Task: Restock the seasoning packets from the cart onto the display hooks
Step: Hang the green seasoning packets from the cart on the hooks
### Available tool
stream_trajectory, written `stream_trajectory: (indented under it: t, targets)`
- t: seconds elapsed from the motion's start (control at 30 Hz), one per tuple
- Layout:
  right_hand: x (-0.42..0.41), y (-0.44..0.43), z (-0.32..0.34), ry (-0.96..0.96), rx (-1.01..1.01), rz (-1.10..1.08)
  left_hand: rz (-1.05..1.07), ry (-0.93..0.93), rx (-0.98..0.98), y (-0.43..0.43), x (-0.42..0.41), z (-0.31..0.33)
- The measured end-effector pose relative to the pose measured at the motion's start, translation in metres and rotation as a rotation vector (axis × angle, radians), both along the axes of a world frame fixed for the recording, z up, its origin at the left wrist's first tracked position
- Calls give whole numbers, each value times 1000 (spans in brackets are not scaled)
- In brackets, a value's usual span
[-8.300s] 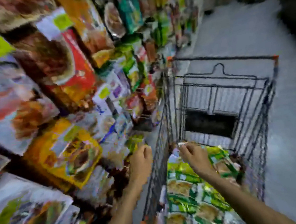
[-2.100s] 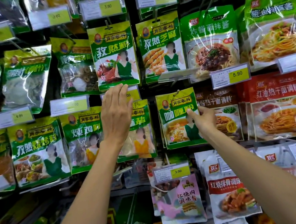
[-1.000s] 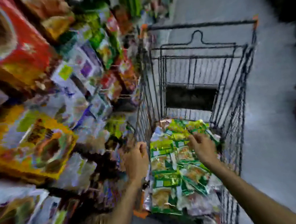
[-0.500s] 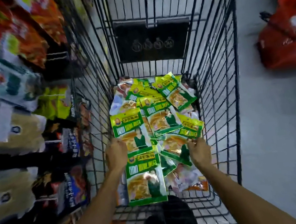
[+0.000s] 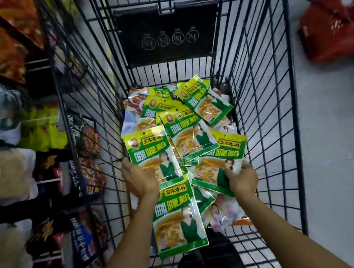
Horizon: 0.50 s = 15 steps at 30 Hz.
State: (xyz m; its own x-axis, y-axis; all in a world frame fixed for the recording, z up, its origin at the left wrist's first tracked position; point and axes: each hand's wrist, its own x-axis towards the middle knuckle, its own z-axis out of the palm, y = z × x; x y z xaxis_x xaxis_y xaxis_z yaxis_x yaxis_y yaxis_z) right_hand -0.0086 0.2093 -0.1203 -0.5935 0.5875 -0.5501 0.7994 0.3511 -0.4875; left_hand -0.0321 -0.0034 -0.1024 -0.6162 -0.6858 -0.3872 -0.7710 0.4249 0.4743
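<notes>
Inside the cart, the left hand grips one green packet; the right hand, at 3 o'clock, pinches another packet.

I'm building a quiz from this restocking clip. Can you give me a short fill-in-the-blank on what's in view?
1. The green seasoning packets lie piled inside a black wire ____.
2. The left hand rests on a packet by the cart's ____ wall.
3. On the floor right of the cart sits a ____ bag.
4. The right hand touches a ____ packet.

Missing words: cart; left; red; green
</notes>
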Motion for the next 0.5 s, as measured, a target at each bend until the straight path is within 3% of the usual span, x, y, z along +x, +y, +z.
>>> stream_trajectory:
  t: [0.27,0.4,0.5]
  targets:
    - [-3,-5,12,16,-492,-338,246,95,478,-1,-10,1]
    - [2,-5,22,41,-404,-271,212,111,598,-2,-2,9]
    - [6,-2,41,60,-318,-245,151,180,572,-7,6,30]
